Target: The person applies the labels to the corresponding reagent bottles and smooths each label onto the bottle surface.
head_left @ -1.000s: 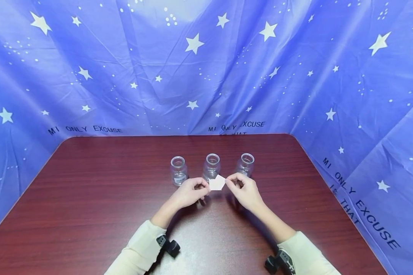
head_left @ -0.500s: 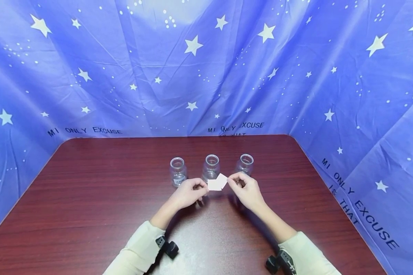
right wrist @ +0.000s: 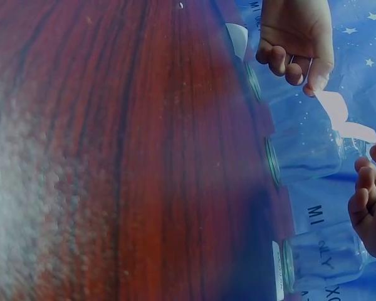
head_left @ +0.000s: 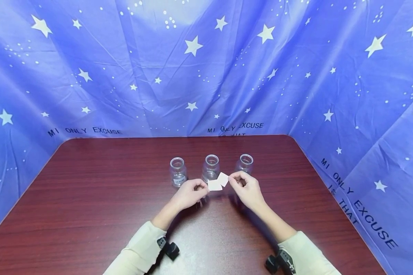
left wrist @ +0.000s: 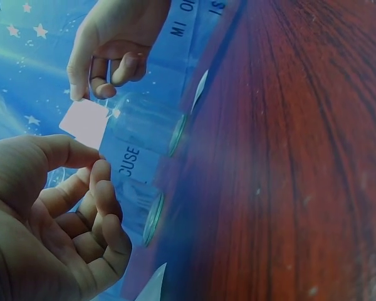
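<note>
In the head view my left hand pinches a small white paper piece between thumb and index finger. My right hand pinches a second white paper piece by its edge. The two pieces meet or slightly overlap at a corner, held above the table. They look like a sticker and its backing, but which is which I cannot tell. The right wrist view shows the piece from the left hand curving. Behind the hands stand three clear glass jars: a left jar, a middle jar and a right jar, partly hidden by my right hand.
A printed label shows low on the left jar. Another white label-like piece is at the right jar's base. The jars stand open-mouthed on a dark red wooden table, with a blue starry curtain behind.
My right hand has drawn its paper piece slightly right, so the two white pieces overlap less. My left hand is almost still, and the jars have stayed in place.
</note>
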Tool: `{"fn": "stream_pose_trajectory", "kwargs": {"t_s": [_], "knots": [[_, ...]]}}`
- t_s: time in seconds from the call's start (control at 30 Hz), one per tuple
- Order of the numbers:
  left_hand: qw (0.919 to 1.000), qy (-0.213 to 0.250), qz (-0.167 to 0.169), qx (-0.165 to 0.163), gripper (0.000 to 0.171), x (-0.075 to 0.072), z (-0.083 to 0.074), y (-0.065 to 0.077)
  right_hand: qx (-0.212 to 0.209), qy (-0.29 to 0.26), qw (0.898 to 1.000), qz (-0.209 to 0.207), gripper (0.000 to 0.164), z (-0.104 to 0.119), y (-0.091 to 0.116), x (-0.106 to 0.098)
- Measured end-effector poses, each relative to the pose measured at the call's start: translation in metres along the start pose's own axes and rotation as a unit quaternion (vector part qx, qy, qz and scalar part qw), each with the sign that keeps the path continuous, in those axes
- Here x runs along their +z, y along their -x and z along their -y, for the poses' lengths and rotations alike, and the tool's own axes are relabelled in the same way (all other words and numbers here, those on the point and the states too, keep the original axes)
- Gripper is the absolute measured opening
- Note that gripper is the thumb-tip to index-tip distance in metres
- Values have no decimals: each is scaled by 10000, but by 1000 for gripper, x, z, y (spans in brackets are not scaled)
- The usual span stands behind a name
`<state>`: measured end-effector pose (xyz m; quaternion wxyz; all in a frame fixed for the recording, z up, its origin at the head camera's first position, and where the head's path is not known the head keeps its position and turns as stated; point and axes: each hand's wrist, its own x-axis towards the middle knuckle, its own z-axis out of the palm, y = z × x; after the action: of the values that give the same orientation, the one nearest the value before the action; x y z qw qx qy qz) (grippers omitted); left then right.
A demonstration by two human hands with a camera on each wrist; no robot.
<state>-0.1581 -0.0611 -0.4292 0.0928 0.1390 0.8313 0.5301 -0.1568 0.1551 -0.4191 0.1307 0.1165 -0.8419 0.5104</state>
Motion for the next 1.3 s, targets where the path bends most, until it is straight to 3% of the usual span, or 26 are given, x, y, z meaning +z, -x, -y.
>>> {"fn": "stream_pose_trajectory", "kwargs": {"t_s": [0.17, 0.33, 0.6, 0.8, 1.17, 1.3], "knots": [[10000, 47, 20, 1, 9, 3, 0, 0, -78, -136, 9998, -143, 4, -2, 0, 0], [9999, 39, 81, 52, 10, 6, -1, 0, 148, -95, 9995, -245, 4, 1, 0, -2], [9998, -32, 221, 3, 9, 9, 1, -2, 116, -77, 9993, -338, 5, 35, 5, -9], [9991, -86, 414, 49, 10, 11, 0, -4, 166, -59, 9995, -280, 5, 35, 6, -9], [9921, -1257, 41, -22, 6, 14, -1, -1, 85, -59, 9996, -248, 4, 33, 7, -5], [9861, -1660, -83, -88, 6, 14, -1, 0, 0, 4, 9997, -229, 4, 13, 6, 0]]}}
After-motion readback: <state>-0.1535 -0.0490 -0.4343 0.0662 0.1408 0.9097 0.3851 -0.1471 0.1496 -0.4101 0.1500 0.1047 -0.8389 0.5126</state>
